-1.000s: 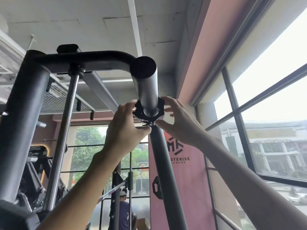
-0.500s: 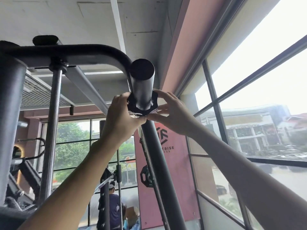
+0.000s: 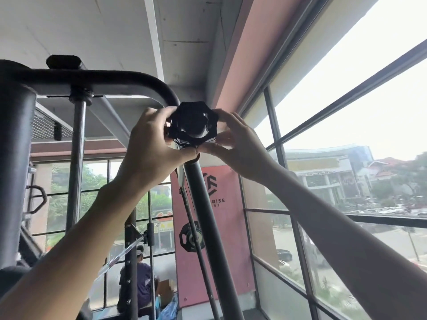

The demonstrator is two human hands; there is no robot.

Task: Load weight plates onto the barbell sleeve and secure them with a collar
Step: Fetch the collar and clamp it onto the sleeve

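The collar (image 3: 193, 122) is a black ring with a scalloped rim, facing the camera. The left hand (image 3: 150, 146) pinches it at 9 o'clock and the right hand (image 3: 238, 146) at 3 o'clock. Its bore shows the grey barbell sleeve (image 3: 198, 132) nearly end-on, and the dark bar shaft (image 3: 208, 227) slants away toward 5 o'clock.

Bright daylight floods through the windows (image 3: 346, 139), glaring white; foreground perhaps slightly motion-blurred, edges bowed.

Both bare arms reach upward, forearms converging. The left hand (image 3: 150, 148) curls fingers and thumb round the collar (image 3: 193, 121) from the left. The right hand (image 3: 238, 146) grips its opposite side, thumb tips close together beneath.
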